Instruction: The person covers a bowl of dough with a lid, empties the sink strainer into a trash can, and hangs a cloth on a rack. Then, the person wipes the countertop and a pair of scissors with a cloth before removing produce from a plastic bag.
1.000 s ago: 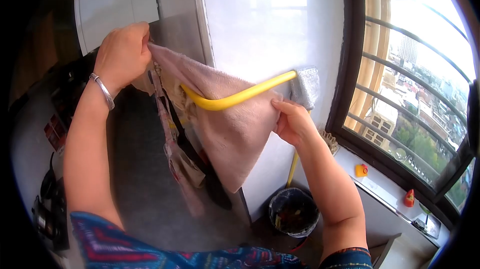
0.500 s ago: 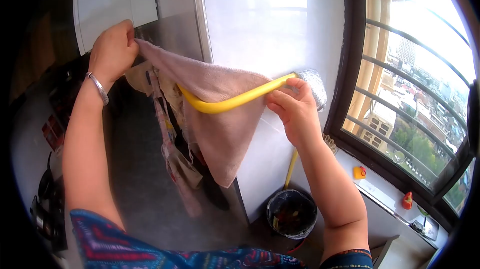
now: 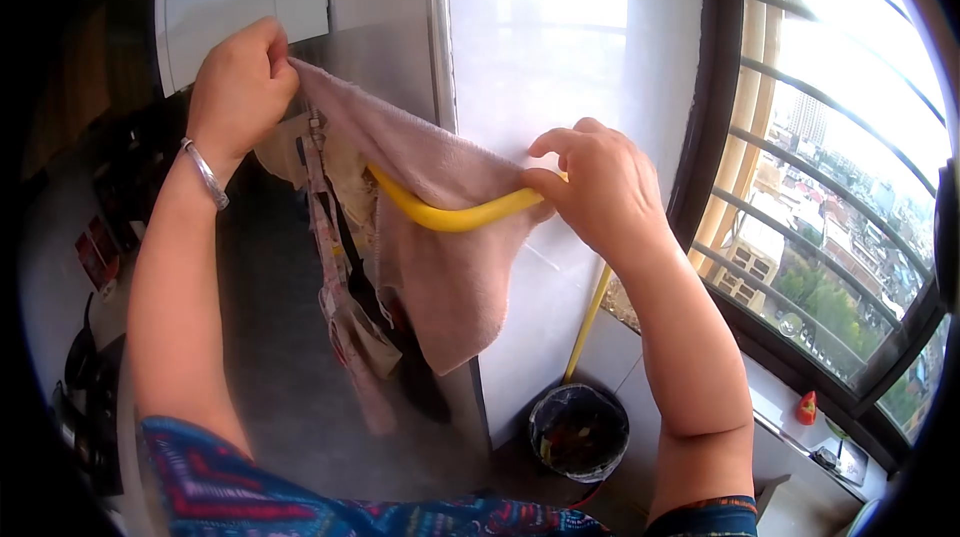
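A pinkish cloth (image 3: 440, 287) drapes over a yellow bar (image 3: 455, 219) that curves out beside a cupboard. My left hand (image 3: 243, 87), a silver bracelet on its wrist, is closed on the upper left corner of the cloth and stretches it up and leftward. At the right end of the bar, my right hand (image 3: 605, 187) has its thumb and index finger apart, the thumb at the cloth's right edge. The other fingers of this hand are partly hidden. Behind the cloth hang an apron-like patterned fabric (image 3: 335, 277) and other fabrics.
A black-lined bin (image 3: 580, 432) stands below, with a yellow pole (image 3: 588, 322) behind it. To the right is a barred window (image 3: 800, 207) above a sill holding a small red object (image 3: 806, 407). Dark cookware (image 3: 80, 377) sits at far left.
My right hand has shifted up and its thumb and index finger have parted. The cloth's lower tip has swung and become rounder. The left hand still holds its corner, slightly higher.
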`<state>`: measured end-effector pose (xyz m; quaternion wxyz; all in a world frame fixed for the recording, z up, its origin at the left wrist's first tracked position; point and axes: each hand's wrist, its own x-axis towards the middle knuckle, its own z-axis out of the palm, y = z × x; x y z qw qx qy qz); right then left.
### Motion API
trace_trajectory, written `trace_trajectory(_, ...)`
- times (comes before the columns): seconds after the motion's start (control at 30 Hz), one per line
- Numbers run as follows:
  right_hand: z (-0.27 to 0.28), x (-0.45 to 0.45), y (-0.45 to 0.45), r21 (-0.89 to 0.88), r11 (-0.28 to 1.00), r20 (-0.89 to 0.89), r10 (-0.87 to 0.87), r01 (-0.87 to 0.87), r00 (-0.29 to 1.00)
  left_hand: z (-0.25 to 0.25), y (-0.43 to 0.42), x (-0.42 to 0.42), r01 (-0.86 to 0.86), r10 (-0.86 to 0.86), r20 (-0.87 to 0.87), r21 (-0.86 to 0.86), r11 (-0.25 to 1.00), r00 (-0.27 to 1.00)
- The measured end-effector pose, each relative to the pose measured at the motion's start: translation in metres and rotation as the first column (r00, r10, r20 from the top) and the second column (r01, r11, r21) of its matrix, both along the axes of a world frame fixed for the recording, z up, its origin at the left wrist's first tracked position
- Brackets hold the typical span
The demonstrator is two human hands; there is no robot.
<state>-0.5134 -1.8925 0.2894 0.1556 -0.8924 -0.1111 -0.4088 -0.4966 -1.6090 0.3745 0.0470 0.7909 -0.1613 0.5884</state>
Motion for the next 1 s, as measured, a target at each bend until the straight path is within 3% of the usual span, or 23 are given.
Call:
trace_trajectory(0.1,0.019,0.007,0.006,-0.057,0.992,-0.225,0.095,-0.111,0.970,-0.001,0.002,0.001,0.018,-0.018,-0.014,-0.015,1.000,1.000)
trace_trajectory(0.23,0.019,0.014,0.008,-0.149,0.977,-0.219,0.117,-0.151,0.969,-0.004,0.005,0.003,0.033,-0.033,-0.012,-0.004,0.999,0.999)
trace_trajectory(0.3,0.015,0.012,0.007,-0.035,0.983,-0.032,0.177,-0.178,0.984,-0.006,0.007,0.003,0.051,-0.051,-0.034,-0.013,0.999,0.998)
trace_trajectory(0.47,0.018,0.023,-0.011,0.110,0.986,0.146,0.110,-0.126,0.983,-0.016,0.004,0.004,0.171,-0.179,-0.142,-0.064,0.983,0.974)
trace_trajectory(0.53,0.022,0.032,-0.018,0.088,0.987,0.283,0.104,-0.134,0.953,-0.020,-0.003,0.003,0.186,-0.201,-0.223,-0.083,0.979,0.954)
trace_trajectory(0.67,0.031,0.044,-0.031,0.137,0.981,0.373,0.077,-0.137,0.925,-0.027,-0.013,0.003,0.207,-0.224,-0.316,-0.085,0.975,0.922)
trace_trajectory(0.77,0.038,0.033,-0.034,0.219,0.956,0.115,0.174,-0.196,0.978,-0.030,-0.015,0.005,0.182,-0.181,-0.324,-0.028,0.983,0.929)
trace_trajectory(0.8,0.037,0.032,-0.036,0.218,0.957,0.113,0.173,-0.194,0.978,-0.031,-0.016,0.006,0.163,-0.158,-0.329,-0.014,0.987,0.931)
trace_trajectory(0.87,0.034,0.029,-0.042,0.229,0.915,-0.019,0.344,-0.331,0.939,-0.031,-0.016,0.007,0.169,-0.176,-0.306,-0.048,0.984,0.936)
trace_trajectory(0.93,0.036,0.024,-0.046,0.241,0.914,-0.047,0.348,-0.328,0.936,-0.029,-0.017,0.009,0.184,-0.199,-0.282,-0.079,0.980,0.938)
trace_trajectory(1.0,0.040,0.023,-0.054,0.119,0.951,-0.025,0.291,-0.286,0.956,-0.025,-0.020,0.009,0.206,-0.221,-0.160,-0.104,0.973,0.962)
